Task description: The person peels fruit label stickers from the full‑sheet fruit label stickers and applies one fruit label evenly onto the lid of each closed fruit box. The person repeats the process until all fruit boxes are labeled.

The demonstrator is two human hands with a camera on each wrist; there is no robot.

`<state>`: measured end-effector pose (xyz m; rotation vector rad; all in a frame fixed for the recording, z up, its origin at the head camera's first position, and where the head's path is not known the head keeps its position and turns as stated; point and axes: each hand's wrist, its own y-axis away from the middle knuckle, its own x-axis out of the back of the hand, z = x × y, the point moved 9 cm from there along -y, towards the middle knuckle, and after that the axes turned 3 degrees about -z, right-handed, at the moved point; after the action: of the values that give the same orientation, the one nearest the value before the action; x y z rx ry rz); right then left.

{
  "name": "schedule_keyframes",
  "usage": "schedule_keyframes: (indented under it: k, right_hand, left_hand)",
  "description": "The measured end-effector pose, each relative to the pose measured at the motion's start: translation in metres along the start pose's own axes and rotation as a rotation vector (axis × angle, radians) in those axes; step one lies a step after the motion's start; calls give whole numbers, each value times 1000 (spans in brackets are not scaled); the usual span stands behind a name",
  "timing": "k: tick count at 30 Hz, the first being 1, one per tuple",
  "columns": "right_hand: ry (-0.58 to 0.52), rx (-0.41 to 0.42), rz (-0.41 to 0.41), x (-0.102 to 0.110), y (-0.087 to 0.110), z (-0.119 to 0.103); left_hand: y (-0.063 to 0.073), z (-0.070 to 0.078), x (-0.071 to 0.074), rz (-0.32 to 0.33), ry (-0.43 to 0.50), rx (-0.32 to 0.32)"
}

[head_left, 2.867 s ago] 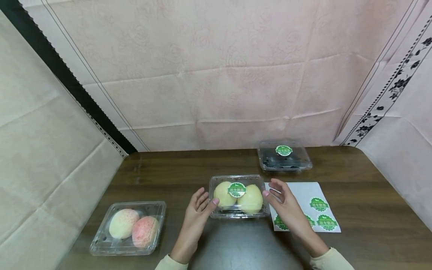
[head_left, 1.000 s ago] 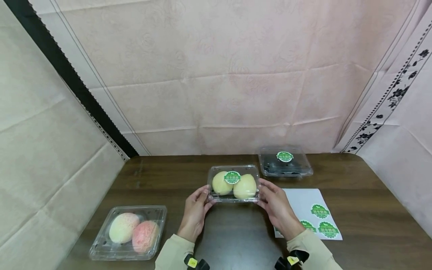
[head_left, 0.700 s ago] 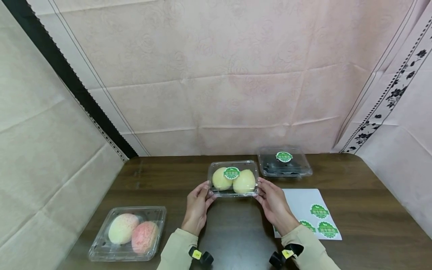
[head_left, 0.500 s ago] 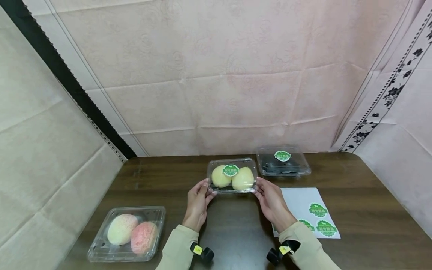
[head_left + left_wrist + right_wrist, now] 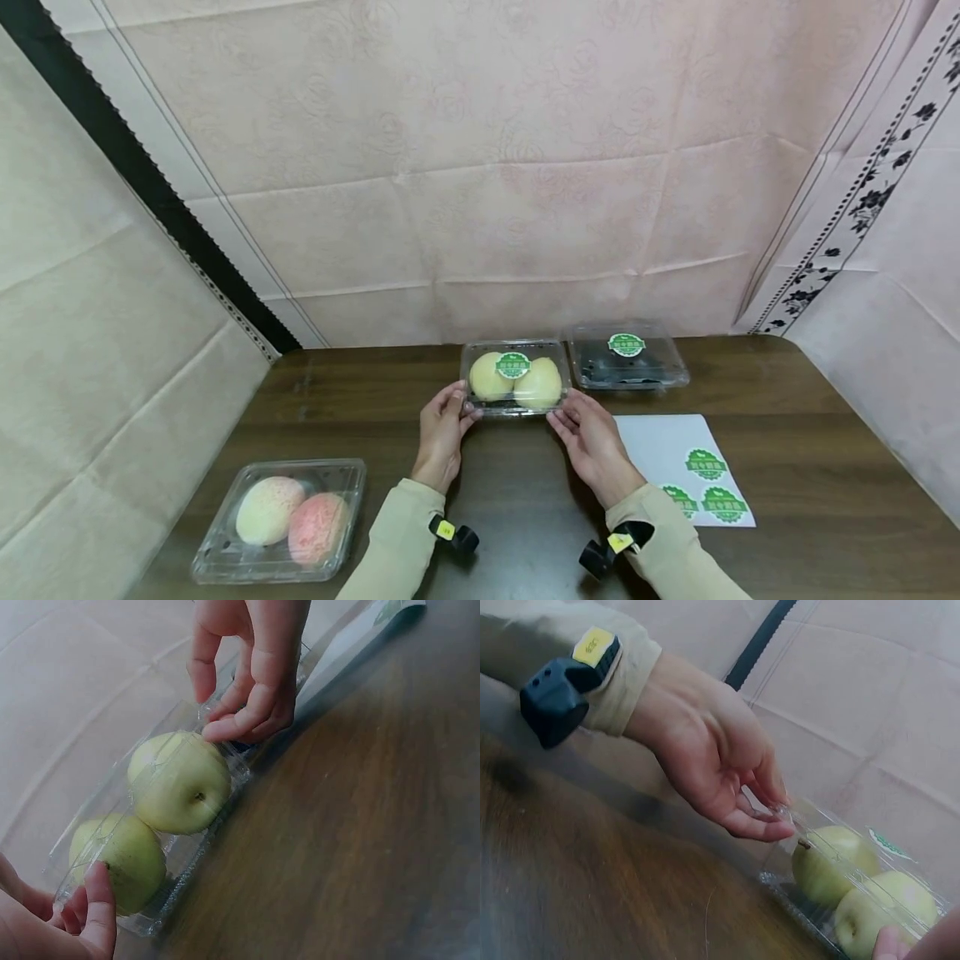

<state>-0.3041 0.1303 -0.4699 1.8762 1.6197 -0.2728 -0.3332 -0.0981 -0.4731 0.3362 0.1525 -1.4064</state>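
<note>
A clear plastic fruit box point(image 5: 516, 341), with a green label on its lid, holds two pale yellow-green, pear-like fruits point(image 5: 180, 782). It sits towards the back of the table, just left of another box. My left hand point(image 5: 441, 433) pinches its front left corner between thumb and fingers, as the right wrist view also shows. At the front right corner, the thumb and bent fingers of my right hand point(image 5: 594, 442) hold the edge. In the left wrist view, the fingertips of this hand are right at the plastic rim.
A second labelled clear box point(image 5: 628, 367) with dark contents stands at the back right. A white sheet point(image 5: 660, 442) with several green stickers lies right of my right hand. Front left is an unlabelled clear box point(image 5: 277, 562) with two peach-like fruits. Cloth hangs behind the table point(image 5: 795, 450).
Both hands first stood open beside the box, then took hold of its corners. They have moved it away from me, to beside the dark box, uncovering more of the sticker sheet.
</note>
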Motion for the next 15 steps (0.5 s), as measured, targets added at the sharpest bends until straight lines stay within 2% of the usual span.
schedule_keyframes:
  k: [9, 15]
  right_hand:
    - [-116, 19, 46, -3, -9, 3]
    - [-142, 31, 58, -2, -12, 3]
  left_hand:
    - [-12, 2, -3, 7, -8, -11]
    - [-16, 0, -4, 20, -5, 5]
